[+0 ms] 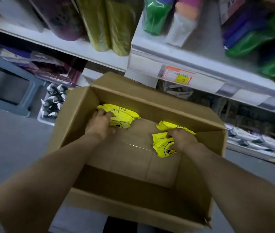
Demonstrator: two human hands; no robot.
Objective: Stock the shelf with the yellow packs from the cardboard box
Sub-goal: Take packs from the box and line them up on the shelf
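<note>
An open cardboard box [76,115] stands on the floor in front of the shelf [175,64]. Both my arms reach down into it. My left hand [99,123] grips a small stack of yellow packs [125,115] at the box's far left corner. My right hand [182,140] pinches another bunch of yellow packs [162,147] with a duck print near the right wall. The bottom of the box between the two bunches is bare cardboard.
The shelf above carries green and purple wrapped goods [109,26] and a red-and-yellow price tag [178,75]. A grey plastic crate [7,88] and a tray of spray bottles [53,101] sit at the left on the floor. Lower shelves at right hold more packets [268,143].
</note>
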